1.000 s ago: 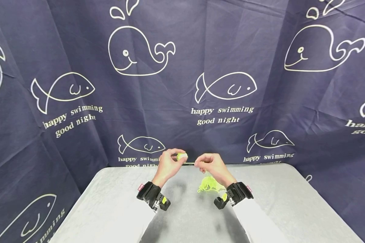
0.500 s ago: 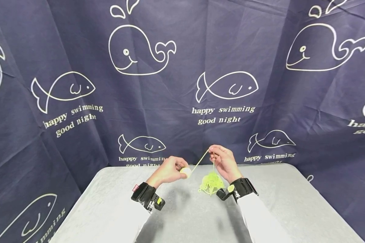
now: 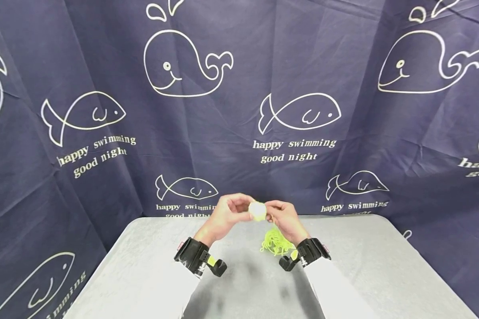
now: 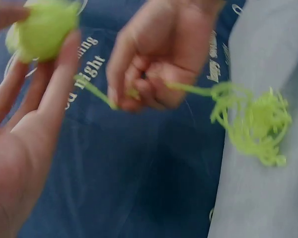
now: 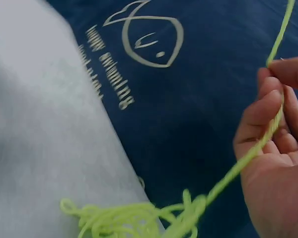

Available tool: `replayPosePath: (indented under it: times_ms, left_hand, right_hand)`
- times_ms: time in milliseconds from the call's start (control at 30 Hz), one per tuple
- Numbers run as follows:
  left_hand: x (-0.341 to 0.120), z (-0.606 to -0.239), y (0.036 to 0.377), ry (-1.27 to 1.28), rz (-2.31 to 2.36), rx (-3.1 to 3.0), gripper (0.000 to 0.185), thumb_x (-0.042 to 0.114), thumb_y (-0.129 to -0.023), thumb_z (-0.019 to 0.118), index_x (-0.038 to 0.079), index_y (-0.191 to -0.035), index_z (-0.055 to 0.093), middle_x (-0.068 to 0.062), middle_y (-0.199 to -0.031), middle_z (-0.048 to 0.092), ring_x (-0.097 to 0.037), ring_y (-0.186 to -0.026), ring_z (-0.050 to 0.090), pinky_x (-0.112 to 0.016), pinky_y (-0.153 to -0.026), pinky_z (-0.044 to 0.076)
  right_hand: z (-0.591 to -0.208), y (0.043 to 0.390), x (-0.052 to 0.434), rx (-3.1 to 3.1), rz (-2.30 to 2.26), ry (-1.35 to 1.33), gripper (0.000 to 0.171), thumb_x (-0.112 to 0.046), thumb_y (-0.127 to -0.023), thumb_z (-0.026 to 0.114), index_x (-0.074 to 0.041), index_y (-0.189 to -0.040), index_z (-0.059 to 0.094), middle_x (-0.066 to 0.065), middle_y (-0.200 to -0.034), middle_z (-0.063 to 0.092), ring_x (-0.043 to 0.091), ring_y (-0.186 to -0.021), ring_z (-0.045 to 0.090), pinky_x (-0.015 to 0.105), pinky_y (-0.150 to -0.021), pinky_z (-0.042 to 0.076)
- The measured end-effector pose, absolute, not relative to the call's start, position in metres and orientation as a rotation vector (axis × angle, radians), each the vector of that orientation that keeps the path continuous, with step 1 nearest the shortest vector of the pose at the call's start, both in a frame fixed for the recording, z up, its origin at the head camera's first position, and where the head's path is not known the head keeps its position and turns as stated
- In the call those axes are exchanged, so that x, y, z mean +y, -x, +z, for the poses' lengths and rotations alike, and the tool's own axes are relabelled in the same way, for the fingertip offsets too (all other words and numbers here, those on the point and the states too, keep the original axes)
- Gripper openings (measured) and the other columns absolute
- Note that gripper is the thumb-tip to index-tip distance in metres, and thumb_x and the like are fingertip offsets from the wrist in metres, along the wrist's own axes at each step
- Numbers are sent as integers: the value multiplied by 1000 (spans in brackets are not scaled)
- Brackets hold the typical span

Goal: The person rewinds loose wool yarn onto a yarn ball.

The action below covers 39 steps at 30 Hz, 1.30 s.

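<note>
Held between the fingers and thumb of my left hand [image 3: 222, 218] is a small ball of yellow-green yarn [image 4: 48, 30], with a white patch facing the head camera. Close to its right side, my right hand [image 3: 286, 220] pinches the yarn strand [image 5: 273, 130] between thumb and fingers. In the left wrist view a short length of yarn spans from the ball to the right hand. From there the strand crosses the palm and drops to a loose tangle of the same yarn [image 3: 277, 242] on the table.
A pale grey table [image 3: 151, 261] lies beneath both hands. Behind its far edge hangs a dark blue cloth [image 3: 223, 141] printed with white whales, fish and words. Each wrist wears a black strap [image 3: 190, 253] with a small camera.
The right hand lifted the strand up and right half a second ago, and is now lower, beside the ball. My left hand has risen and moved right, turning the ball's white patch forward.
</note>
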<state>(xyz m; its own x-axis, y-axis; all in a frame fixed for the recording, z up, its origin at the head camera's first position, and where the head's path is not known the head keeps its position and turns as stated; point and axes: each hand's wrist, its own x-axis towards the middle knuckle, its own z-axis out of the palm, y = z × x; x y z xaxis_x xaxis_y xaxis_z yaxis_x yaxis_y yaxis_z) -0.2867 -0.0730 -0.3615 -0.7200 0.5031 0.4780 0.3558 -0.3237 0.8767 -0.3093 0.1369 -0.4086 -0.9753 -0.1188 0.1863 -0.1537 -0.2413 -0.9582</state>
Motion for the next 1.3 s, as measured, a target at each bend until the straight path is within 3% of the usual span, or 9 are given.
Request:
replayPosePath:
  times_ms: [100, 200, 400, 500, 600, 700, 800, 1067, 1300]
  left_hand:
    - [-68, -358, 289, -985, 2518, 1676, 31, -14, -78, 69, 7, -101, 71, -2, -99, 75, -15, -90, 71, -29, -83, 59]
    - [-64, -357, 292, -831, 2771, 1687, 30, -18, -77, 70, 0, -101, 71, -3, -95, 75, -15, -87, 72, -28, -81, 60]
    - [-65, -363, 297, -658, 2885, 2139, 35, -16, -72, 77, -12, -105, 66, -10, -96, 72, -16, -85, 70, -24, -77, 58]
    - [-68, -369, 299, -685, 2675, 2525, 35, -11, -70, 79, -6, -103, 68, -14, -100, 70, -22, -88, 69, -27, -75, 60]
    - [-72, -376, 299, -719, 2301, 2900, 35, -6, -66, 82, 1, -98, 71, -12, -97, 68, -24, -85, 69, -29, -72, 61]
    - [-75, -381, 298, -757, 1871, 3161, 34, 0, -61, 85, 6, -93, 73, -7, -89, 65, -21, -79, 65, -28, -70, 57]
    - [-76, -383, 295, -822, 1531, 3228, 33, 5, -59, 87, 8, -89, 73, -4, -84, 62, -19, -75, 60, -32, -67, 51]
    - [-81, -374, 289, -1105, 1106, 2870, 28, 5, -62, 83, 10, -88, 74, 2, -79, 68, -11, -72, 63, -26, -68, 52]
    - [-76, -365, 284, -1302, 1438, 2264, 31, -9, -70, 76, -2, -99, 72, -4, -93, 70, -11, -85, 67, -34, -77, 61]
  right_hand:
    - [-412, 306, 134, -2138, 2264, -448, 6, 1, -91, 69, 6, -95, 71, 2, -75, 64, 10, -60, 50, 20, -54, 41]
    - [-413, 302, 132, -2301, 2092, -551, 11, -2, -89, 72, 6, -96, 72, 1, -76, 66, 10, -59, 47, 20, -51, 37]
    - [-405, 293, 134, -2352, 1940, -713, 18, -4, -87, 76, 9, -97, 72, 0, -81, 71, 13, -73, 60, 21, -61, 45]
    - [-399, 291, 137, -2304, 1958, -710, 21, -4, -86, 77, 11, -97, 71, -2, -79, 71, 10, -70, 58, 21, -61, 45]
    - [-394, 290, 142, -2232, 2004, -680, 18, -3, -85, 77, 10, -95, 71, -4, -71, 66, 7, -58, 47, 20, -52, 37]
    - [-390, 290, 148, -2112, 2117, -666, 10, -1, -85, 74, 7, -91, 72, -3, -68, 61, 7, -52, 36, 21, -48, 27]
    - [-387, 290, 153, -1961, 2248, -655, 3, 2, -88, 70, 0, -88, 73, 0, -70, 64, 7, -49, 36, 21, -48, 27]
    - [-388, 298, 160, -1560, 2588, -512, 29, 8, -96, 55, -10, -84, 74, -1, -76, 68, 5, -50, 38, 16, -48, 29]
    - [-399, 310, 158, -1494, 2627, -325, 28, 7, -98, 55, -9, -83, 73, -1, -77, 67, 6, -52, 38, 15, -48, 30]
